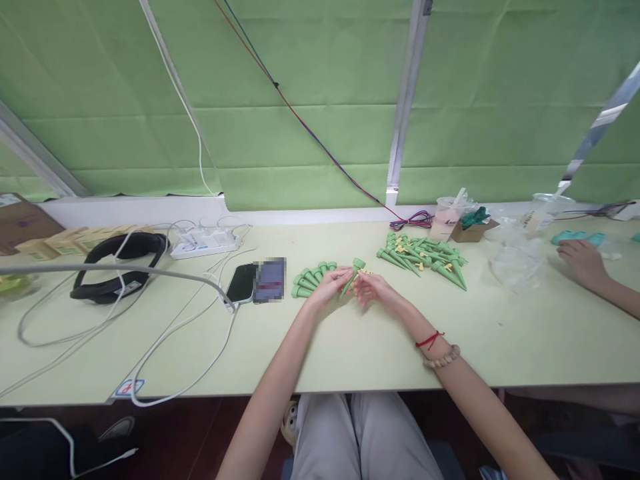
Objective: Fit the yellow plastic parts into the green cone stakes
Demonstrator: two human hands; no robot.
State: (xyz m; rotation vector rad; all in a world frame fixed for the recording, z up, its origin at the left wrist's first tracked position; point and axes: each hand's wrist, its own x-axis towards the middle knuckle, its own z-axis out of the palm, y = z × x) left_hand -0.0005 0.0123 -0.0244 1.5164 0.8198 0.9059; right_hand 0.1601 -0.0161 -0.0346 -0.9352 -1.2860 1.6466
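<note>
A green cone-shaped watering spike (354, 275) sits in the fingers of my left hand (330, 288), its wide cap up and its point slanting down toward me. My right hand (371, 288) is closed right beside it, fingertips pinched near the spike. Small yellow pieces (369, 272) show just above those fingertips; whether they are gripped or lying behind is unclear. Left of my hands, several green spikes (309, 277) lie fanned in a row. A loose pile of green spikes (425, 255) with small yellow valve pieces among them lies to the right.
Left are a phone (243, 283), a blurred-out flat item (270, 280), loose white cables, a black headband-like device (120, 267) and a power strip (205, 243). Behind the pile stand a drink cup (444, 219) and small carton (473, 231). At right are plastic bags (517, 257) and another person's hand (583, 263).
</note>
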